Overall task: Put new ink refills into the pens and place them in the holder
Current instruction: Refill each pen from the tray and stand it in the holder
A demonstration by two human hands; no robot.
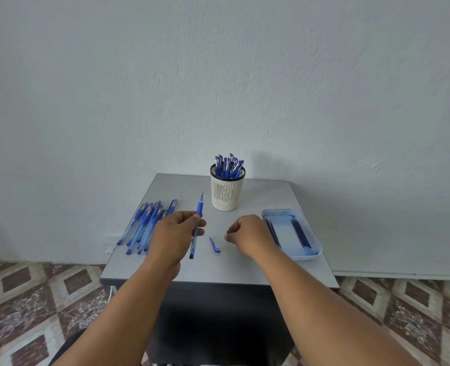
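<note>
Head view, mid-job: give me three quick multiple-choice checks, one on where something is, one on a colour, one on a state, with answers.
1. Where does the tray of refills sit on the table?
A. at the person's right
B. at the person's left
C. behind the holder

2. What colour is the loose cap lying between the hands?
A. red
B. blue
C. black

3. What state is the pen in the left hand in?
A. capped
B. uncapped, tip pointing away from the person
C. lying flat on the table

Answers:
1 A: the tray lies just beyond the right hand.
2 B: the cap matches the blue pens in the holder.
3 B: the bare tip shows above the blue grip, and the left hand holds the pen clear of the table.
</note>
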